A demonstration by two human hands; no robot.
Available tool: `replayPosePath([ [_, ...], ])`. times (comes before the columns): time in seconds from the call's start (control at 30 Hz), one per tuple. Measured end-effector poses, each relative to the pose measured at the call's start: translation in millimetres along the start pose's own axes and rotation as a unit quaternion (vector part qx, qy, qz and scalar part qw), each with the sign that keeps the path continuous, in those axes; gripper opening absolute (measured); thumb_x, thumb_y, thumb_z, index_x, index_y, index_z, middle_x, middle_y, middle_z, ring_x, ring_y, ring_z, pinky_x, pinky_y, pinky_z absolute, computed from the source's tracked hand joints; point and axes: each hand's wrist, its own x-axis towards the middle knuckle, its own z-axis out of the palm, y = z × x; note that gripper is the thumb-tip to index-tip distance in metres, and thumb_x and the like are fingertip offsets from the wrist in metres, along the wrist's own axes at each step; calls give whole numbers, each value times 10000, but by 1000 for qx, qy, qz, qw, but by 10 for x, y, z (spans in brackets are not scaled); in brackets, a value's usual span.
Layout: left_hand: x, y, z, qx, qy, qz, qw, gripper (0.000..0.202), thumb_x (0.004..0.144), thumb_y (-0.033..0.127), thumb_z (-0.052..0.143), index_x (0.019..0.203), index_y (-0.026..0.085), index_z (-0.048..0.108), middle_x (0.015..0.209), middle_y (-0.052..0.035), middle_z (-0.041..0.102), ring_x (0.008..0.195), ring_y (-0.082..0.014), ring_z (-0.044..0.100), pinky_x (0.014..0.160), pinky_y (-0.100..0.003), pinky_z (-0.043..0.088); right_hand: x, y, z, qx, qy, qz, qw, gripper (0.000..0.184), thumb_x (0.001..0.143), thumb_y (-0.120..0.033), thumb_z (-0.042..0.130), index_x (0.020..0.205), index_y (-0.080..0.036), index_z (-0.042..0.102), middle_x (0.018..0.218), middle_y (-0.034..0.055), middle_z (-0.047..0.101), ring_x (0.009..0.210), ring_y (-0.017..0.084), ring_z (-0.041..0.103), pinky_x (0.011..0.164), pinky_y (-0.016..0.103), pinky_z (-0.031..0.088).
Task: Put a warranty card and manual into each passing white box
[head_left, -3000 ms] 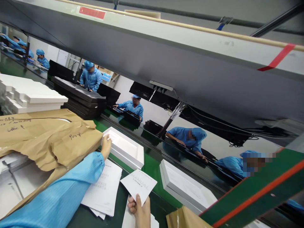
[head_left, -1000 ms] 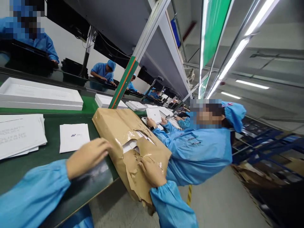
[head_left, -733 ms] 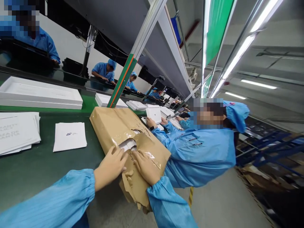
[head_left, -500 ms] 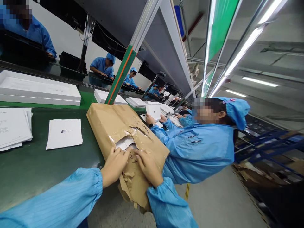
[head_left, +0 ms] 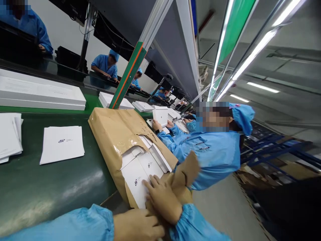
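Note:
A brown paper package (head_left: 112, 134) lies on the dark green bench, torn open at its near end. White booklets (head_left: 136, 170) with a small logo show through the tear. My right hand (head_left: 162, 197) rests on the booklets with its fingers stretched over them. A torn flap of brown paper (head_left: 187, 172) sticks up just behind that hand. My left hand (head_left: 137, 225) is curled closed at the package's near edge, below the right hand, gripping the wrapping paper there.
A white booklet (head_left: 62, 144) and a stack of sheets (head_left: 8, 137) lie to the left. Long white boxes (head_left: 42, 93) ride the green belt behind. A co-worker in blue (head_left: 210, 150) works at the bench to the right; others stand across the line.
The camera has swung from the belt to the package. Both hands came to the tear and pulled toward me. The paper has ripped wider, baring the booklets and leaving a loose flap.

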Motion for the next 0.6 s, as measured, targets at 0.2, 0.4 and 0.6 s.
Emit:
replayPosePath([
  [0.2, -402, -305, -40, 10, -88, -142, 986, 489, 712, 465, 417, 1043, 105, 425, 1055, -133, 493, 930, -190, 449, 760, -307, 318, -250, 238, 275, 43, -57, 37, 997, 372, 701, -230, 453, 1072, -202, 454, 1146, 110, 441, 1005, 247, 430, 779, 348, 374],
  [0.4, -508, -218, 130, 76, -79, -149, 983, 207, 753, 234, 436, 918, 126, 500, 974, -124, 559, 897, -197, 490, 793, -350, 275, -10, 251, 339, -38, 167, 135, 976, 282, 763, -237, 349, 1013, -200, 475, 1056, 100, 483, 974, 237, 411, 701, 347, 381],
  [0.6, -524, -242, 46, 85, -65, -134, 985, 199, 759, 233, 423, 906, 123, 498, 941, -112, 574, 881, -188, 498, 776, -337, 292, 560, 581, 380, -159, 297, 168, 926, 492, 713, -199, 441, 1179, -102, 319, 1186, 179, 358, 1077, 286, 298, 839, 443, 249],
])
